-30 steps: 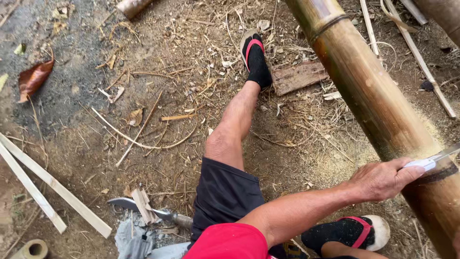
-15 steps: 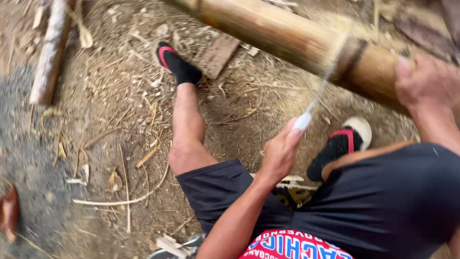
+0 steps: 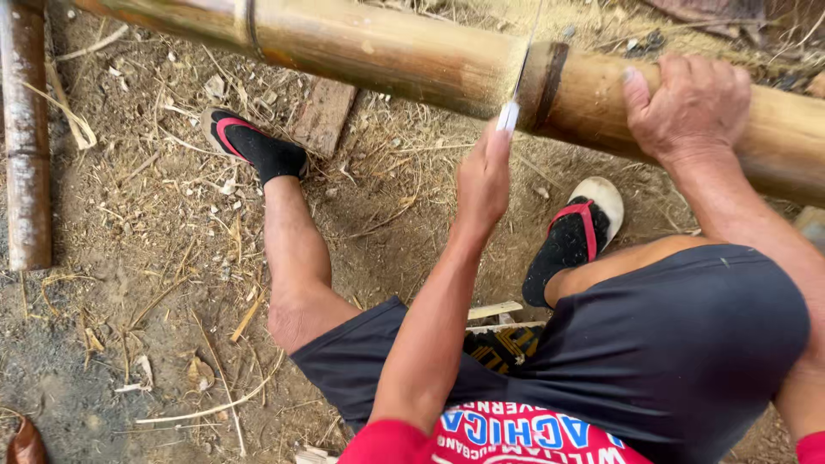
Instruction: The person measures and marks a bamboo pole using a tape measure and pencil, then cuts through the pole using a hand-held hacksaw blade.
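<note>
With our left hand (image 3: pixel 483 182) clenched on the saw handle (image 3: pixel 508 116) and our right hand (image 3: pixel 687 107) pressing the bamboo pole (image 3: pixel 387 56), the blade could bind or jump toward our right fingers.

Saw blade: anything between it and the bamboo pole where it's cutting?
Nothing visible. The left hand holds the saw with its blade already against the bamboo pole, beside the dark node ring. The right hand rests on the pole, clear of the blade.
</note>
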